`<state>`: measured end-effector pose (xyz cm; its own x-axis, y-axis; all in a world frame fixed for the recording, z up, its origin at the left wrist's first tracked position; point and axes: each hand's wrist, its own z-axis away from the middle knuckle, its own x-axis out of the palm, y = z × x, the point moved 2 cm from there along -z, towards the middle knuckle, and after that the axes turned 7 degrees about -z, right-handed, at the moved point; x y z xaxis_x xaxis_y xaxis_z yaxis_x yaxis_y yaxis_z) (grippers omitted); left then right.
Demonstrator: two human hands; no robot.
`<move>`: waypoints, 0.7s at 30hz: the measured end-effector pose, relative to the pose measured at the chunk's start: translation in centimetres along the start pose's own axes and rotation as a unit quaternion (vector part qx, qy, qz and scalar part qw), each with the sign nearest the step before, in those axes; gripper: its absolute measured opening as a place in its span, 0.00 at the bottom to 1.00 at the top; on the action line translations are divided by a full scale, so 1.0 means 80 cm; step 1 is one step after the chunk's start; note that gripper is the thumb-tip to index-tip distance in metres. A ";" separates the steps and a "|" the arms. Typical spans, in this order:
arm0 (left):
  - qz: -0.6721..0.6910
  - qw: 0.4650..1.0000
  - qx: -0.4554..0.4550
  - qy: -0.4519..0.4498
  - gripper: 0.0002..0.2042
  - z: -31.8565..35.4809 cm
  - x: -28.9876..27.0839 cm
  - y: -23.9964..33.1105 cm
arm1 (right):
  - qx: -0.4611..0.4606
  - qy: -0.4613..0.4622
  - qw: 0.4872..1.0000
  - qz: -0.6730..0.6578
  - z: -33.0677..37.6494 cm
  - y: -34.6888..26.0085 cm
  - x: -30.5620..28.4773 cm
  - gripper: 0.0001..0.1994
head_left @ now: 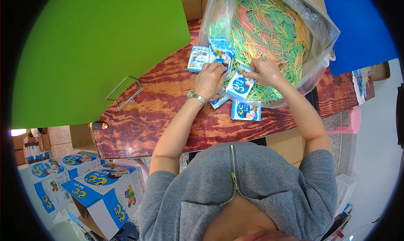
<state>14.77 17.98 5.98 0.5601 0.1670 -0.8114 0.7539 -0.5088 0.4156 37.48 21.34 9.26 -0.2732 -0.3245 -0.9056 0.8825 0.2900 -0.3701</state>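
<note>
1. Hands apart, approx level, held pkt between them; L hand (211, 79) has curled fingers on lower part of upper pkt (221, 51), can't tell if it's pinched or just pressed
2. R hand (266, 72) clamped on held pkt (240, 85), thumb over its upper RH edge, rest of fingers curled; pkt tilted, printed face up
3. Held pkt is over near edge of clear liner (219, 20), partly above stick pile (269, 35) (pink/green/yellow); prob held there so pkt & sticks are both w/in short reach
4. Upper pkt lies at LH side of pile, left pkt (198, 58) just beside it on table (162, 104); prob parked close to L hand for easy pickup
5. 2 more pkts nearer the body: one partly hidden (218, 101) below L hand, one flat (246, 111) below held pkt; liner edge comes down close to both
6. Edges: green panel (101, 51) bounds far LH side, blue panel (357, 26) far RH; torso close to front table edge, so elbow room looks tight that way
7. Best open room = bare tabletop left of L wrist, out to wire frame (126, 91) & orange/black item (98, 125) near LH table edge; RH side mostly taken by liner, less room for R arm
</note>
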 end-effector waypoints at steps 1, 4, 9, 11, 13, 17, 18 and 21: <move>-0.001 1.000 -0.002 -0.002 0.09 -0.002 0.000 0.002 | -0.003 0.014 1.000 -0.019 -0.002 0.009 0.007 0.19; 0.002 1.000 -0.008 0.001 0.10 -0.004 -0.005 0.012 | -0.066 0.117 0.989 0.060 0.007 0.012 0.012 0.13; 0.057 0.994 0.027 0.092 0.15 -0.011 -0.009 0.040 | -0.216 0.218 0.943 0.132 0.031 -0.010 -0.019 0.09; 0.083 0.993 0.020 0.078 0.14 -0.020 -0.007 0.048 | -0.229 0.220 0.945 0.083 0.038 -0.025 -0.042 0.11; 0.129 0.991 -0.018 0.024 0.11 -0.027 -0.010 0.052 | -0.223 0.215 0.950 -0.045 0.033 -0.027 -0.053 0.09; 0.479 0.854 -0.178 -0.101 0.06 -0.038 0.005 0.038 | -0.102 0.164 0.929 -0.316 0.026 -0.040 -0.066 0.07; 0.479 0.854 -0.175 -0.104 0.06 -0.042 0.003 0.042 | -0.040 0.144 0.910 -0.387 0.022 -0.038 -0.065 0.09; 0.588 0.771 -0.227 -0.090 0.08 -0.047 0.002 0.051 | -0.087 0.144 0.904 -0.393 0.007 -0.044 -0.068 0.10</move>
<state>19.23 19.13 9.10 0.9219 -0.3252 0.2105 -0.1746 0.1363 0.9752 36.07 21.60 15.60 -0.9006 -0.2504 -0.3553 0.3055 0.2169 -0.9271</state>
